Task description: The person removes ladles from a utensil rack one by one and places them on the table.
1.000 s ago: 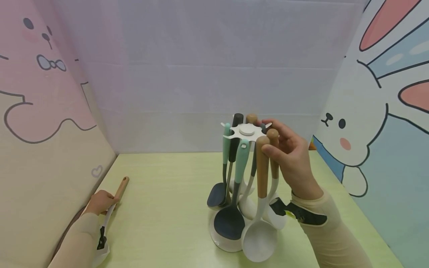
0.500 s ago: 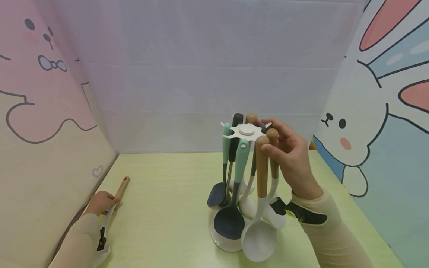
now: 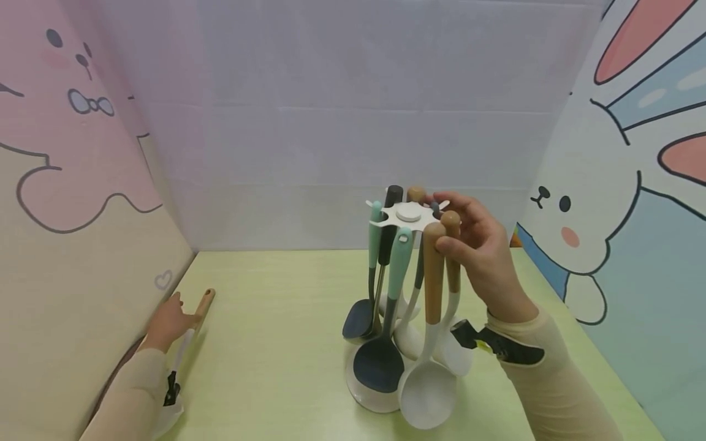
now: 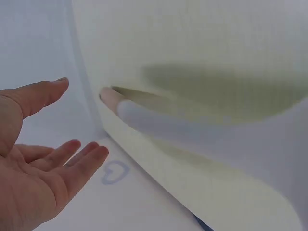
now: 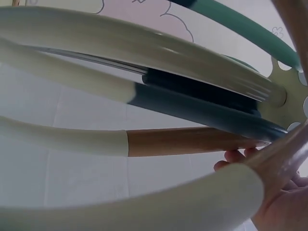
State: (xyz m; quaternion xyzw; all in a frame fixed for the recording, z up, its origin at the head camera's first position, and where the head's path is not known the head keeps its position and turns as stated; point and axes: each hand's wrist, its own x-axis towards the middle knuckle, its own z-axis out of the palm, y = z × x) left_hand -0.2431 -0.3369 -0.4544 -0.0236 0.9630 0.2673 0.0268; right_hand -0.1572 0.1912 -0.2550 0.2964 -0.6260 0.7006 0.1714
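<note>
My left hand [image 3: 170, 321] is beside a white utensil with a wooden handle [image 3: 206, 301] lying on the table at the left. In the left wrist view, the fingers [image 4: 82, 168] and thumb are spread, apart from that white utensil [image 4: 168, 130]; its head is cut off. At the right stands a white utensil rack [image 3: 409, 212] hung with several utensils. My right hand [image 3: 488, 260] holds the rack's right side, thumb against the wooden handle of a white ladle [image 3: 427, 395], fingers curled behind the handles. In the right wrist view, handles partly hide the hand [image 5: 284, 207].
On the rack also hang a dark ladle with a mint handle [image 3: 379, 365] and a dark spatula [image 3: 357, 318]. The rack's round base [image 3: 366, 395] stands on the pale table [image 3: 270, 343]. Printed walls [image 3: 83, 257] border the table's sides.
My left hand has let go of the wooden-handled utensil and opened its fingers, lifting slightly. The utensil still lies in place. My right hand stays at the rack.
</note>
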